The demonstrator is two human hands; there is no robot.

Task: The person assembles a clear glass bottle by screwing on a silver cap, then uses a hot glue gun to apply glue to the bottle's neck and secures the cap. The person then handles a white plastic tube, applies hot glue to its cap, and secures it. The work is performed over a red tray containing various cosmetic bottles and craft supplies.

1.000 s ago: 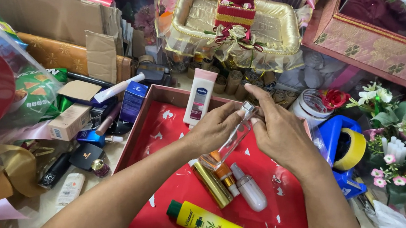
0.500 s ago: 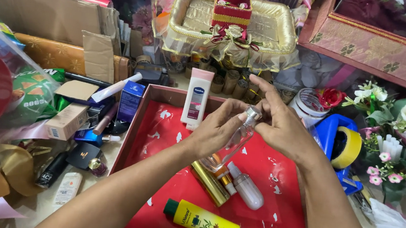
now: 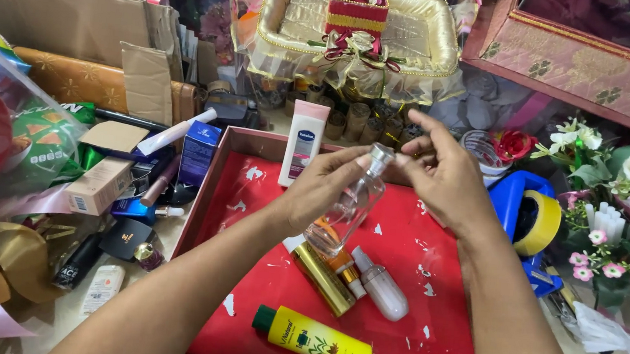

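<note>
Holding clear glass bottle [image 3: 344, 212] tilted above red tray [image 3: 443, 289]: left hand [image 3: 321, 189] wrapped round body, right hand [image 3: 444, 178] fingers pinching silver cap [image 3: 380, 156]. Yellow tube [image 3: 312, 340] near tray's front edge.

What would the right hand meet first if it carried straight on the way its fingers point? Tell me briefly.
The right hand points left, at the silver cap of the clear bottle held by the left hand. Its fingertips seem right at the cap already, though depth is unclear.

Two bare forearms, left hand [image 3: 321, 189], right hand [image 3: 446, 174], no sleeves
</note>
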